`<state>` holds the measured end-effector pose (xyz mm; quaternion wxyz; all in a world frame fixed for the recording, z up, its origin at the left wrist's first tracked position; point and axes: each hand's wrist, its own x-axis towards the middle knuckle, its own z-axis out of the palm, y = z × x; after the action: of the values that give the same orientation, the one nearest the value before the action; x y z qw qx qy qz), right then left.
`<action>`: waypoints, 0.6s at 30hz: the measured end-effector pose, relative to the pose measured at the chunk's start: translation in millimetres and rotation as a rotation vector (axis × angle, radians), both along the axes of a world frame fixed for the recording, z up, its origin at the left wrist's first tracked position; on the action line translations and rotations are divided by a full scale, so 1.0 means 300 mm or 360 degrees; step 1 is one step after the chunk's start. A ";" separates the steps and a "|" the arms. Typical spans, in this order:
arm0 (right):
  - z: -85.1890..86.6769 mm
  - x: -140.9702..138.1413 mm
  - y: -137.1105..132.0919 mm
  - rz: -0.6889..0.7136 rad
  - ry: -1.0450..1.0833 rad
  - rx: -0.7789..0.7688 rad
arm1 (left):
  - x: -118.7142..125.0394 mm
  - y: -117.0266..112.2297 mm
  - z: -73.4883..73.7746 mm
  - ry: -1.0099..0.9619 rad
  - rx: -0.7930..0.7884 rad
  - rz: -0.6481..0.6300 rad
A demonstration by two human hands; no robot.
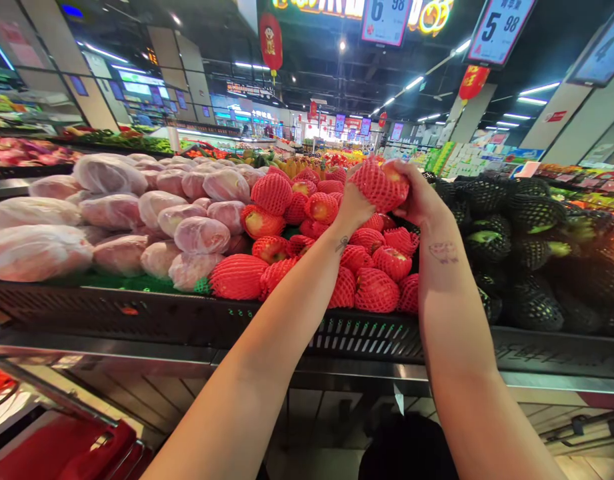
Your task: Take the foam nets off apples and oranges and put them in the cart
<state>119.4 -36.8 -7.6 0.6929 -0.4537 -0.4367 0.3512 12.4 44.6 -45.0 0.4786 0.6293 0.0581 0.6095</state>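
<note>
Two hands are mine at the far end of this feed: the left hand (357,204) is curled against the near left side of a round reddish-yellow fruit in red foam netting (381,185), fingertips hidden from me, and the right hand (417,193) is part-closed around its opposite side. I judge the lifting done, since the fruit appears held above a heap of red-netted fruit (377,291); its netting is on, and it is not yet set down anywhere (I can't rule out a second piece in the grip). I see pale pink oblong produce in clear plastic wrap (117,208) to the left, dark-netted green produce (491,237) to the right, and a black slotted plastic crate (367,335) in front. Nothing visibly blocks the hands; my forearms hide some of the heap.
</note>
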 end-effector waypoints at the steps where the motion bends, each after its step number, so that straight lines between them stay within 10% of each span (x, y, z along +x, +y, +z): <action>1: -0.002 -0.001 -0.004 0.0050 -0.0074 -0.0087 | -0.014 -0.019 0.007 -0.0052 -0.0104 0.0010; 10: -0.016 -0.001 0.012 0.0206 -0.0251 -0.0183 | -0.038 0.005 -0.024 0.0452 0.0181 0.0185; 18: 0.013 -0.059 -0.022 0.0130 -0.0152 -0.0102 | -0.011 0.022 -0.025 0.0149 -0.0086 0.0249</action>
<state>101.7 -43.3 -3.8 0.6416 -0.4737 -0.4759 0.3708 9.2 51.0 -52.5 0.4430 0.6376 0.1458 0.6132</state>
